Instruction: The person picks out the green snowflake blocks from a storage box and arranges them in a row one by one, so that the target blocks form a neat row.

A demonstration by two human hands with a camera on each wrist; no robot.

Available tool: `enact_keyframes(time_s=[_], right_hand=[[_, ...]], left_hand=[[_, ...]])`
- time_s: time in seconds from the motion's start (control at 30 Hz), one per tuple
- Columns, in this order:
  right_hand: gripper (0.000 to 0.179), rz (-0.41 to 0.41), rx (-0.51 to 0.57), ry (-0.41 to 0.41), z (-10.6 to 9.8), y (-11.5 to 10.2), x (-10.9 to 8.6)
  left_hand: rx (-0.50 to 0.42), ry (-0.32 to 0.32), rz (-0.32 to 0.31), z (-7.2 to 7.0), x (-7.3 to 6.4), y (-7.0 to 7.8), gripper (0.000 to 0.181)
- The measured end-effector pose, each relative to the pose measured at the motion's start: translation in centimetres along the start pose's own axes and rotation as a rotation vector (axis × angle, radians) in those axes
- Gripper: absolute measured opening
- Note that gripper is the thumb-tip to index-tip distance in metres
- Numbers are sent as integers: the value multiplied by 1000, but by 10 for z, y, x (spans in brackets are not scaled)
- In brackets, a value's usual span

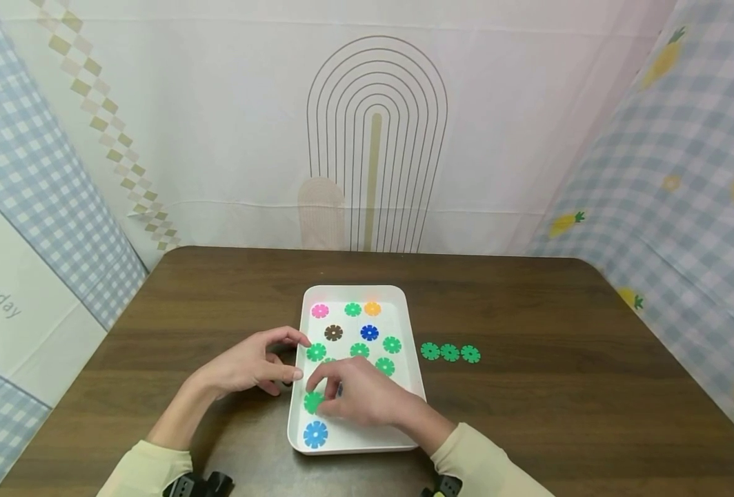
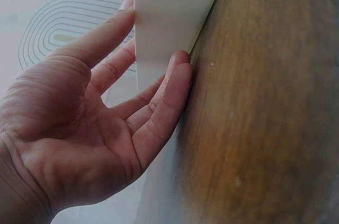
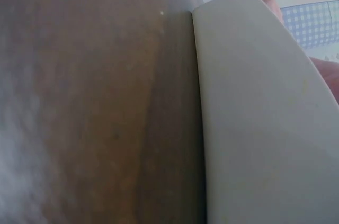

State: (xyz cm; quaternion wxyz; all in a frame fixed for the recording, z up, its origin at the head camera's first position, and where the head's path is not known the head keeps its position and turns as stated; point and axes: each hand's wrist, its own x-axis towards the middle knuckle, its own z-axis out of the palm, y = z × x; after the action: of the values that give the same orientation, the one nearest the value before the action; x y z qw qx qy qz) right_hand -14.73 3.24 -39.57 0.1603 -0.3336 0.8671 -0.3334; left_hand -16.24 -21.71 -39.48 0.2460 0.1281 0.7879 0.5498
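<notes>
A white tray (image 1: 357, 442) lies on the table, with several flat flower-shaped plastic discs inside: green, pink, orange, brown and blue. My left hand (image 1: 252, 362) rests at the tray's left side; its thumb and index fingertips touch the rim, and in the left wrist view the other fingers (image 2: 159, 118) lie against the outer wall. Over the lower part of the tray, my right hand (image 1: 363, 393) has thumb and index finger at the edges of a green disc (image 1: 312, 402). A light blue disc (image 1: 315, 435) lies just below. The right hand hides part of the tray.
Right of the tray, a row of three green discs (image 1: 450, 353) lies on the brown wooden table (image 1: 528, 393). Behind the table hangs a white printed cloth (image 1: 230, 138), with checked cloths at both sides. The right wrist view shows mostly the tray's wall (image 3: 259, 113).
</notes>
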Motion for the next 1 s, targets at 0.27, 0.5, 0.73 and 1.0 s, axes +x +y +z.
enact_keyframes(time_s=[0.27, 0.5, 0.73, 1.0], right_hand=[[22, 66, 214, -25, -10, 2, -3], [22, 65, 325, -34, -19, 4, -6], [26, 93, 427, -55, -26, 6, -9], [27, 77, 519, -58, -32, 11, -14]], left_hand=[[7, 2, 4, 0, 1, 1, 52], [7, 5, 5, -1, 1, 1, 52], [13, 8, -3, 0, 1, 0, 51], [14, 11, -11, 1, 1, 1, 50]])
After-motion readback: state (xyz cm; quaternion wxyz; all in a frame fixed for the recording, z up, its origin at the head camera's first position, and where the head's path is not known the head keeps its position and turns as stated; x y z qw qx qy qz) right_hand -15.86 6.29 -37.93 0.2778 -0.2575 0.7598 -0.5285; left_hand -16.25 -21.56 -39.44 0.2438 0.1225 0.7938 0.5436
